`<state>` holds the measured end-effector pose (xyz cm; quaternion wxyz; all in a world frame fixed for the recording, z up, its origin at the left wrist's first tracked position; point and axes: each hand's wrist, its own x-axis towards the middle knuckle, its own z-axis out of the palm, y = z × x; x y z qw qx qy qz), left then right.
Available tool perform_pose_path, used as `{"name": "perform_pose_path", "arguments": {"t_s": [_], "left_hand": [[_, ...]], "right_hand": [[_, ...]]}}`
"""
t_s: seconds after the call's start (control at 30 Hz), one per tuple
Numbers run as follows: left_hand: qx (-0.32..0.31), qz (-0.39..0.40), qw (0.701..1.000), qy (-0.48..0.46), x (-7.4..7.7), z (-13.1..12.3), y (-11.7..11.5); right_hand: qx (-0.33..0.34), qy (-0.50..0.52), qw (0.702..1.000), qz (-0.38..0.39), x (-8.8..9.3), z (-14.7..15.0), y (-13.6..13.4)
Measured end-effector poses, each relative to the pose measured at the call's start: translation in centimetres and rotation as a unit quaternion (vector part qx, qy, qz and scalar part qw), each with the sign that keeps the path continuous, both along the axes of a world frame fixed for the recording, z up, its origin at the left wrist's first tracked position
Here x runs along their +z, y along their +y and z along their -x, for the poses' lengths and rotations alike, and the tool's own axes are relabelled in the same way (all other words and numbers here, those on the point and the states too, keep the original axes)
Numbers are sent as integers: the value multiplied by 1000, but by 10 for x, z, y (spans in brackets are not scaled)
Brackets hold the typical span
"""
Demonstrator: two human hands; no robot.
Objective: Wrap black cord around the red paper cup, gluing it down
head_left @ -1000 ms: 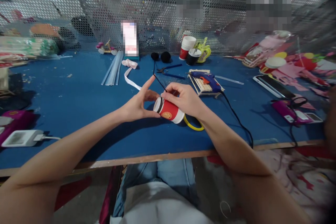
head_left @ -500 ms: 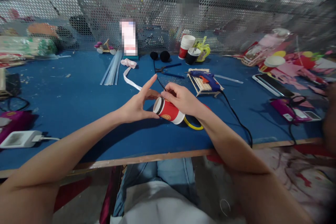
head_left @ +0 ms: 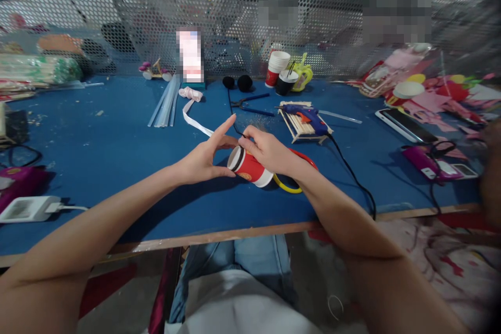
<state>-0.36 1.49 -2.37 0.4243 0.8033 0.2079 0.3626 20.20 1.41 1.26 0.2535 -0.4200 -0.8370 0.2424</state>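
Note:
A red and white paper cup (head_left: 252, 169) lies tilted on its side between my hands, its mouth facing left. A black cord (head_left: 239, 159) circles it just below the rim. My left hand (head_left: 205, 159) has its thumb at the lower rim and its bent fingers behind the upper rim, with the index finger raised. On top of the cup, my right hand (head_left: 268, 150) pinches the cord, its palm over the cup's side. The cord's loose length runs back toward a black pom-pom (head_left: 228, 82). Beneath my right wrist shows a yellow and red ring (head_left: 287, 186).
Behind the hands lie a white ribbon (head_left: 195, 124), blue-handled pliers (head_left: 254, 104) and clear glue sticks (head_left: 166, 102). A blue glue gun (head_left: 307, 117) rests on a wooden stick stand, its cable trailing to the table's front edge. Stacked paper cups (head_left: 277, 65) stand near the mesh screen.
The cup has tipped slightly, and my right hand has shifted a little left over it. More of the red part of the ring shows. My left hand keeps nearly the same pose.

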Motion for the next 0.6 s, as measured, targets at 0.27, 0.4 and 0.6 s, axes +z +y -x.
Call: {"name": "perform_pose_path", "arguments": {"t_s": [0.27, 0.4, 0.6], "left_hand": [[16, 14, 1000, 4, -3, 0, 0], [38, 15, 999, 33, -2, -1, -3], [58, 33, 997, 39, 1, -7, -11]], "right_hand": [[-23, 3, 1000, 16, -3, 0, 1], [-36, 12, 999, 6, -6, -1, 2], [-56, 15, 997, -43, -10, 3, -2]]}}
